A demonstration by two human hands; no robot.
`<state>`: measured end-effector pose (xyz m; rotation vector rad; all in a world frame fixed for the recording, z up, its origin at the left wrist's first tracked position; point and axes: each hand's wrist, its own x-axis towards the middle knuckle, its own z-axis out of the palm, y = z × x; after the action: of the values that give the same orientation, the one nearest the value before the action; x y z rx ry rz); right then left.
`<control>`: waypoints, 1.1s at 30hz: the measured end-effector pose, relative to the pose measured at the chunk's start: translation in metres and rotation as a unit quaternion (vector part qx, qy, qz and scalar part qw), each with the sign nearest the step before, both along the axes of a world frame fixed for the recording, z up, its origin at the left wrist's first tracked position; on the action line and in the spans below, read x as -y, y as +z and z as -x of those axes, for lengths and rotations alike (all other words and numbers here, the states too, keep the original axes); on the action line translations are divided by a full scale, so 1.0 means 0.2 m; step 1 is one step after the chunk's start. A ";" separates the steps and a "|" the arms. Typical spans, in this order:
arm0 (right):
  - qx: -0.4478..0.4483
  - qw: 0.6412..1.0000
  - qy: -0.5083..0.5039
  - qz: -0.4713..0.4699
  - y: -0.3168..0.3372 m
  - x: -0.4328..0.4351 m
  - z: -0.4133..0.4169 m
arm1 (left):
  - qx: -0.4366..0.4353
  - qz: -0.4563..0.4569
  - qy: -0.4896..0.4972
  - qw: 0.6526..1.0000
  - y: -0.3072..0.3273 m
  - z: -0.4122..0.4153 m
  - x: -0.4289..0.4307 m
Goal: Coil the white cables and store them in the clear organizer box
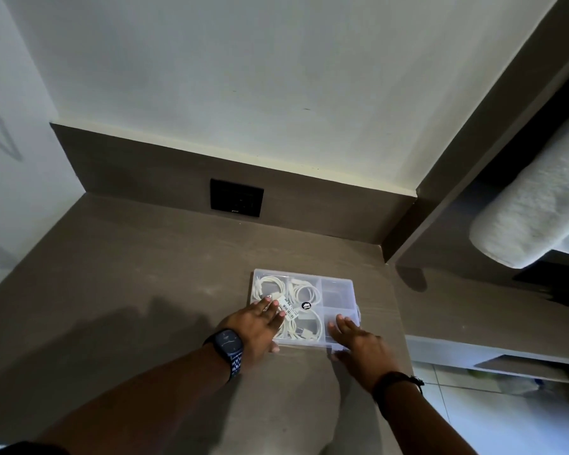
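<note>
The clear organizer box [337, 284] lies flat on the brown desk [145, 274] with its lid down. Coiled white cables [304, 292] show through the lid in the left and middle compartments; the right compartments look empty. A white barcode label and a round black sticker sit on the lid. My left hand [255, 326] rests flat on the box's near left part, fingers spread, thumb at the front edge. On the near right corner lies my right hand [358, 343], fingers on the lid and thumb at the front edge by the latch. Neither hand holds a cable.
A black wall socket [236, 198] is set in the brown back panel behind the desk. A brown side panel [408, 231] closes the desk's right rear. A rolled white towel [536, 205] lies on a shelf at right. The desk's right edge drops to a tiled floor [506, 412].
</note>
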<state>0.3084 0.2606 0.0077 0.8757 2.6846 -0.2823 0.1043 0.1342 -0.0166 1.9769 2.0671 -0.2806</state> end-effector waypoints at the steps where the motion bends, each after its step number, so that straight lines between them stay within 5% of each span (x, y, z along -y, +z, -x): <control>1: 0.002 1.000 0.001 -0.012 0.00 0.00 0.01 | 0.001 0.012 0.002 1.000 0.01 0.00 -0.02; 17: -0.063 0.990 0.006 -0.126 -0.04 0.01 0.01 | -0.026 0.061 -0.009 0.998 0.05 0.00 -0.15; 33: -0.093 0.992 -0.022 -0.081 -0.17 -0.64 0.37 | 0.019 -0.022 0.080 0.996 0.03 0.37 -0.68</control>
<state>0.2336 0.3882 -0.0257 1.0016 2.8959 -0.1652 0.0307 0.2694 -0.0099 1.8124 2.2098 -0.1652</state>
